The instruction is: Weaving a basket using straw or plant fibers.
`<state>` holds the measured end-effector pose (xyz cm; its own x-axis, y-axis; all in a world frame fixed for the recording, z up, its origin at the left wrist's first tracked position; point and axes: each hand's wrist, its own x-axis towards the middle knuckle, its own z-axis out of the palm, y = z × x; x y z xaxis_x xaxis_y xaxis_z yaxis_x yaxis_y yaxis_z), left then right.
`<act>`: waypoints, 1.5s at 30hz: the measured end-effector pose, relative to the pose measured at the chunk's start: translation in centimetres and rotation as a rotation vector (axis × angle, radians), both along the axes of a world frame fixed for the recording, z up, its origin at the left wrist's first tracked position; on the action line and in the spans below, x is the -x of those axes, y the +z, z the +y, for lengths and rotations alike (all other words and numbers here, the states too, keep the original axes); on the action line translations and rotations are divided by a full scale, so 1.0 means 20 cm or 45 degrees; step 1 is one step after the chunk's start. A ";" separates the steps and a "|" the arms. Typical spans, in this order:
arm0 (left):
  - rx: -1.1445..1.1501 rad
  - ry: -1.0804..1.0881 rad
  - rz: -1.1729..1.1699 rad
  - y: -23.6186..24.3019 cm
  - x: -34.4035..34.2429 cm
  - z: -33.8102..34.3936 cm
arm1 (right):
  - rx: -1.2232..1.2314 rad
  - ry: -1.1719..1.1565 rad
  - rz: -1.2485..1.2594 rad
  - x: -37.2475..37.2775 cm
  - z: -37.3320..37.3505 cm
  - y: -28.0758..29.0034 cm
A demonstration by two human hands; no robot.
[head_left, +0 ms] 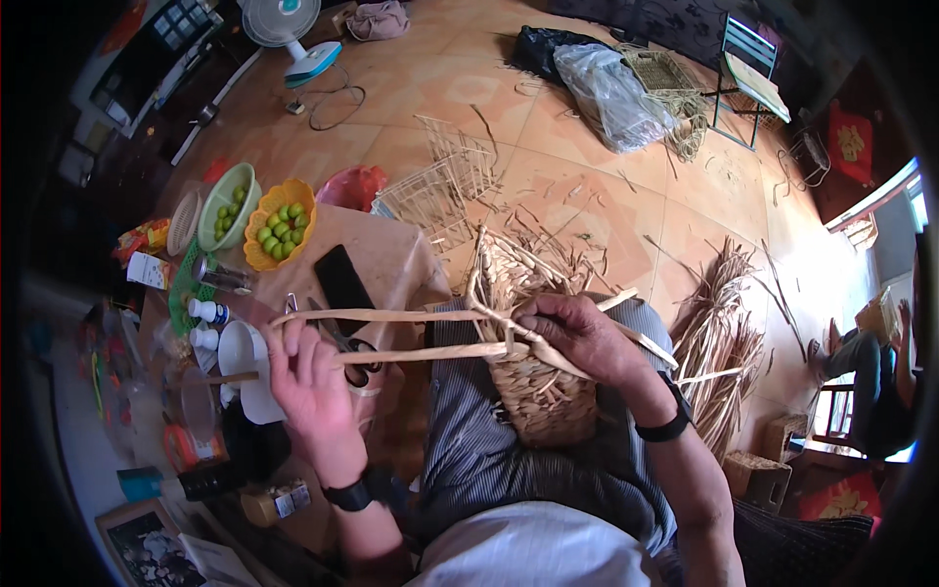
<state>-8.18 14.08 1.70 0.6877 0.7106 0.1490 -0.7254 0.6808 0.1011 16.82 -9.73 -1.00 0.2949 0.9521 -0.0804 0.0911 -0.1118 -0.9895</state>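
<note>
On my lap rests a partly woven straw basket, with loose strand ends sticking out around its rim. My right hand is closed at that rim, thumb and fingers pinching the straw there. A long pale straw strand runs left from the rim and comes back as a second, lower length, making a drawn-out loop. At the loop's far end my left hand is closed on the strand, fingers raised. Scissors with dark handles lie on the table beneath the strand, close to a black phone.
On the table at left stand an orange bowl and a green basket of green fruit, bottles and a white cup. Straw bundles lie right. A wire frame, fan and folding chair stand beyond. Another person sits far right.
</note>
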 end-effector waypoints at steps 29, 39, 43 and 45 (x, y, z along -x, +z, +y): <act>-2.200 0.819 1.671 0.19 -0.28 -0.52 | -0.743 0.112 -1.753 0.13 0.29 0.60; -1.083 -0.328 1.308 0.02 -0.38 -0.54 | -0.740 -0.119 -1.570 0.00 0.32 0.57; -0.850 -0.230 1.288 -0.05 -0.41 -0.57 | -0.438 -0.727 -0.927 -0.02 0.08 0.37; -0.718 -0.240 1.191 -0.11 -0.40 -0.57 | -0.248 -0.726 0.161 0.00 -0.03 0.17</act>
